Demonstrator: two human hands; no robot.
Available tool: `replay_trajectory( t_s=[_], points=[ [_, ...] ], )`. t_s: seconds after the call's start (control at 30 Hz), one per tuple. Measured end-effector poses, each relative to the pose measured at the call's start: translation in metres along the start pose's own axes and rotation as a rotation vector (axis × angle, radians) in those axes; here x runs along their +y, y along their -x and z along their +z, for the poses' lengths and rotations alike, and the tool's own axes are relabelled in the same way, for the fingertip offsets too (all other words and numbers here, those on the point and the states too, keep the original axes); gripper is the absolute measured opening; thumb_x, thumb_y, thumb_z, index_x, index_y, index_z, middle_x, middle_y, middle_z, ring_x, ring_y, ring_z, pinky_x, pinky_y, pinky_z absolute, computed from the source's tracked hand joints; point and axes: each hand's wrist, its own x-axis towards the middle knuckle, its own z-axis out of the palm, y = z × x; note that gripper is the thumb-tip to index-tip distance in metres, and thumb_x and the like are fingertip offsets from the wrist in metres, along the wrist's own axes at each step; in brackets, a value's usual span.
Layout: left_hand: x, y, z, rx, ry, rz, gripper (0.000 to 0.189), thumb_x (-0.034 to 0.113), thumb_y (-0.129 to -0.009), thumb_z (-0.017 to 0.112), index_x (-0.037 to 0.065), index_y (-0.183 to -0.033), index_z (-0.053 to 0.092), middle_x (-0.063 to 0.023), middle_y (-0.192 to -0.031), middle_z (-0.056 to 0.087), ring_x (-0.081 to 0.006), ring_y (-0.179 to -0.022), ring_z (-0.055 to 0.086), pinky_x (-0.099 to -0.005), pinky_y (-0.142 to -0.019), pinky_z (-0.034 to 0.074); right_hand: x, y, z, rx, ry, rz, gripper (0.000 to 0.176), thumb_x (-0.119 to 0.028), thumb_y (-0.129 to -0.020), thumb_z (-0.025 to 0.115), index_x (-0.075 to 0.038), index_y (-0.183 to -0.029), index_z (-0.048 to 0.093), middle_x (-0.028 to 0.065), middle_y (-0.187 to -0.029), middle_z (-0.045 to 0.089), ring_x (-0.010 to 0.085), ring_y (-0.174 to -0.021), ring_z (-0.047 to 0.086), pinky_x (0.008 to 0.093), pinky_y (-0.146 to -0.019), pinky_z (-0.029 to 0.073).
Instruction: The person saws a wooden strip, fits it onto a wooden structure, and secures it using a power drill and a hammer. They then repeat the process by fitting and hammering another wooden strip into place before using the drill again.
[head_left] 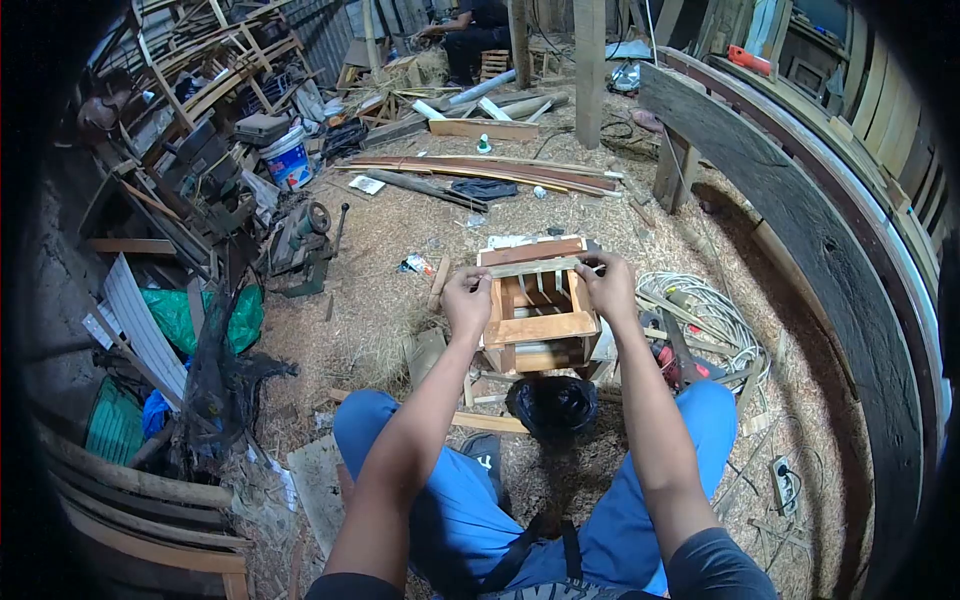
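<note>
Centre frame, the thin slat [535,266] is pinched at both ends by left hand [467,300] and right hand [607,285] atop the wooden frame [540,326], and is judged light, stiff.

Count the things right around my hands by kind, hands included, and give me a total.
2 hands: left hand, right hand
1 wooden slat, pinched at both ends
1 wooden box frame, under the slat
1 black bag, between the knees
1 white cable coil, on the sawdust
Total: 6
</note>
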Motion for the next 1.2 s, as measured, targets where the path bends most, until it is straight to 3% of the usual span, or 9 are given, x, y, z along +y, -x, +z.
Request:
replay_trajectory(
  t_s=[0.07,0.27,0.7,1.0,1.1,1.2],
  points=[
    [0.009,0.003,-0.003,-0.005,0.011,-0.037,0.015,0.009,-0.088,0.075,0.003,-0.102,0.076,-0.0105,-0.086,0.074,-0.0188,-0.080,0.071,-0.0327,-0.074,0.055,0.001,0.000,0.000,0.003,0.003,-0.001,0.019,-0.011,-0.083,0.079,-0.003,-0.100,0.079,0.0198,-0.092,0.075,0.0343,-0.087,0.073,0.0432,-0.083,0.055],
    [-0.013,-0.004,0.002,-0.019,-0.010,-0.034,0.018,0.010,-0.086,0.076,0.004,-0.103,0.078,-0.0122,-0.094,0.074,-0.0206,-0.086,0.071,-0.0338,-0.080,0.054,0.011,-0.003,0.004,0.002,0.013,-0.013,0.018,-0.012,-0.082,0.079,-0.002,-0.098,0.078,0.0198,-0.092,0.075,0.0347,-0.088,0.072,0.0430,-0.083,0.055],
    [-0.008,-0.001,0.002,-0.024,0.021,-0.068,0.019,0.007,-0.086,0.078,0.005,-0.105,0.078,-0.0090,-0.089,0.072,-0.0192,-0.083,0.068,-0.0339,-0.079,0.054,0.006,-0.001,0.003,0.016,-0.025,0.028,0.018,-0.014,-0.084,0.079,-0.004,-0.098,0.078,0.0195,-0.094,0.075,0.0344,-0.089,0.073,0.0418,-0.085,0.055],
    [-0.005,-0.001,0.002,-0.008,-0.002,0.013,0.017,0.008,-0.086,0.077,0.006,-0.104,0.077,-0.0095,-0.087,0.071,-0.0208,-0.081,0.067,-0.0356,-0.078,0.053,0.015,-0.004,0.007,0.012,-0.038,0.024,0.018,-0.014,-0.082,0.080,-0.003,-0.096,0.078,0.0202,-0.099,0.074,0.0361,-0.093,0.072,0.0433,-0.087,0.054],
    [0.006,0.002,-0.001,-0.005,-0.081,-0.017,0.015,0.008,-0.087,0.075,0.007,-0.102,0.076,-0.0103,-0.083,0.068,-0.0230,-0.083,0.067,-0.0377,-0.076,0.052,0.016,-0.004,0.009,0.019,-0.029,0.017,0.018,-0.014,-0.082,0.080,-0.002,-0.096,0.078,0.0205,-0.100,0.074,0.0361,-0.093,0.072,0.0434,-0.087,0.054],
    [-0.002,-0.006,-0.003,-0.057,-0.118,0.073,0.012,0.008,-0.087,0.072,0.007,-0.099,0.073,-0.0110,-0.081,0.063,-0.0274,-0.084,0.065,-0.0402,-0.075,0.051,0.011,-0.002,0.007,0.022,-0.027,0.031,0.018,-0.013,-0.082,0.079,-0.002,-0.095,0.078,0.0205,-0.098,0.074,0.0364,-0.092,0.071,0.0435,-0.086,0.054]
  ],
)
